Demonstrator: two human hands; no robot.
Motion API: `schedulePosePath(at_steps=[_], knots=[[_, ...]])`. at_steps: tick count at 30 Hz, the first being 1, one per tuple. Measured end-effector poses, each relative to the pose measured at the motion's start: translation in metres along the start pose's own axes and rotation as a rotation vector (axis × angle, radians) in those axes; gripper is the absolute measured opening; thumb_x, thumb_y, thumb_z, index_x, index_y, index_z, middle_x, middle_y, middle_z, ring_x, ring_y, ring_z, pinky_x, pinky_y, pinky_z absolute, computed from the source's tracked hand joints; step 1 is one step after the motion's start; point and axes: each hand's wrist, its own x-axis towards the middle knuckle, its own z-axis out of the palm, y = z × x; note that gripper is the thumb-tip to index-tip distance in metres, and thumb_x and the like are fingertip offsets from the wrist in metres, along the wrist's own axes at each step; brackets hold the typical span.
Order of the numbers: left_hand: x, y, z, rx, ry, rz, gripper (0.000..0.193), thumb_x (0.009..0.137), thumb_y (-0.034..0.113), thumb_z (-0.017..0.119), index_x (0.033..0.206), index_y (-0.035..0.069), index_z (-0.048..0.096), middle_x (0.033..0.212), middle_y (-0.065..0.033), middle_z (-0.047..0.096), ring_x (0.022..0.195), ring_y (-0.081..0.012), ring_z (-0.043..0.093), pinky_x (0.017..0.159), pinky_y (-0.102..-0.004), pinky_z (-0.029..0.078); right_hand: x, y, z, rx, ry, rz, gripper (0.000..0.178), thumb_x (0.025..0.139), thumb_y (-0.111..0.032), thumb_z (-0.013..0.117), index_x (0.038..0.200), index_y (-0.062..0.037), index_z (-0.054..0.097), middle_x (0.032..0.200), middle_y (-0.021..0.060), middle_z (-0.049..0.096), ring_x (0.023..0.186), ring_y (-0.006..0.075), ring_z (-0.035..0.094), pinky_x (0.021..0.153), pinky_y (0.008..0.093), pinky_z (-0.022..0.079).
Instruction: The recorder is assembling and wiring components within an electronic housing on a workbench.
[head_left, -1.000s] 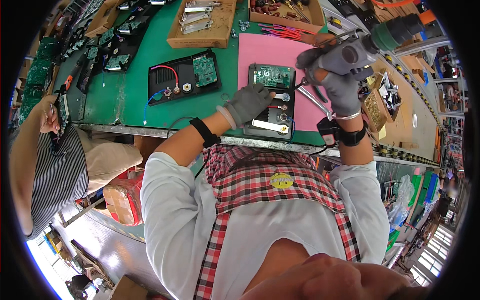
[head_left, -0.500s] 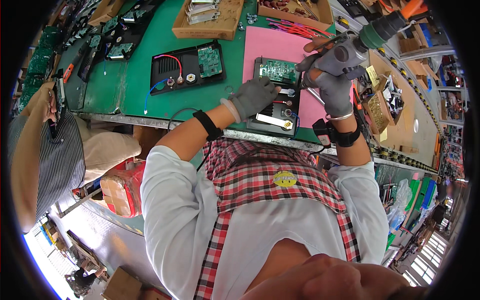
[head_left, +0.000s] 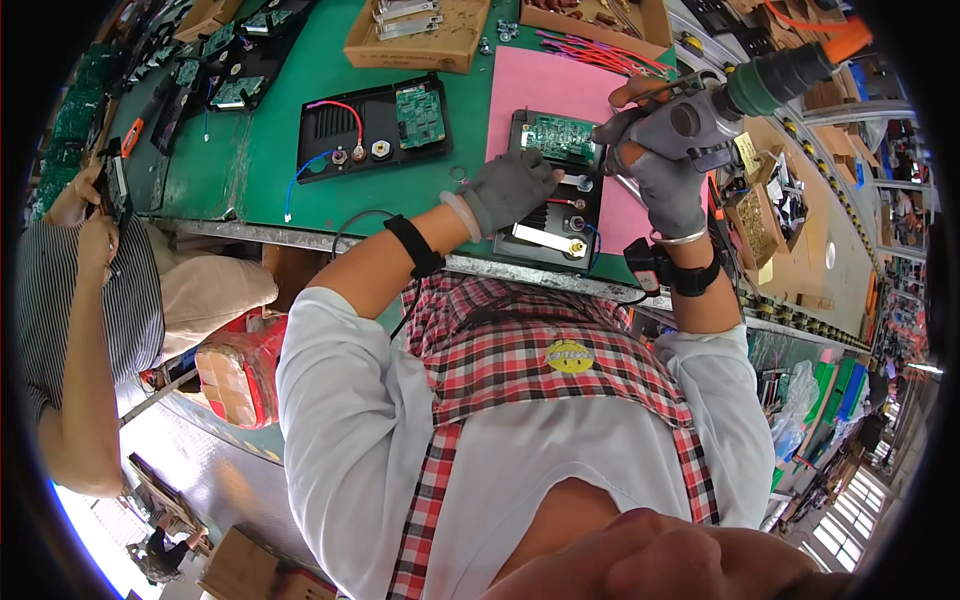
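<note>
My right hand (head_left: 665, 170), in a grey fingerless glove, is closed around a grey power screwdriver (head_left: 690, 125) with a green collar and an orange end. Its lower part points down beside a black panel (head_left: 535, 225) that carries a green circuit board (head_left: 558, 139). My left hand (head_left: 512, 190), gloved the same way, rests on the panel's left side with fingers bent together. Its fingertips are by a small silver tab (head_left: 577, 182); whatever they pinch is hidden. Nearer me on the panel lie a long silver metal strip (head_left: 545, 239) and a brass fitting (head_left: 577, 249).
Left of my hands lies another black panel (head_left: 325, 165) with a board and red and blue wires. Cardboard trays of metal strips (head_left: 430, 53) and brown parts (head_left: 650, 40) stand behind, near red wires (head_left: 610, 55). Pink sheet (head_left: 510, 85) underlies the work. A co-worker (head_left: 85, 290) is at left.
My screwdriver has shifted slightly right at its upper end. My left hand stays on the panel. The co-worker's arms have moved, with both hands now together at a dark part.
</note>
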Motion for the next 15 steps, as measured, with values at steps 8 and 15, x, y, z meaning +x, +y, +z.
schedulePosePath(at_steps=[8,15], knots=[[0.003,0.001,-0.001,0.074,-0.043,0.029,0.039,0.074,0.015,0.053,0.113,0.013,0.054,0.093,0.0031,0.056,0.093,-0.0155,0.052,0.076,-0.0248,0.047,0.014,0.01,-0.017,0.083,-0.142,0.042,0.047,0.063,0.0,0.056,0.109,-0.0019,0.046,0.099,0.0098,0.055,0.076,0.0178,0.061,0.054,0.0258,0.048],[0.004,-0.002,0.002,0.013,0.002,0.007,0.037,0.075,0.015,0.053,0.111,0.013,0.056,0.092,0.0021,0.056,0.093,-0.0165,0.052,0.075,-0.0267,0.047,0.006,0.011,-0.007,0.058,-0.031,0.129,0.041,0.065,-0.001,0.058,0.106,-0.0023,0.049,0.092,0.0071,0.057,0.079,0.0178,0.061,0.061,0.0276,0.05]])
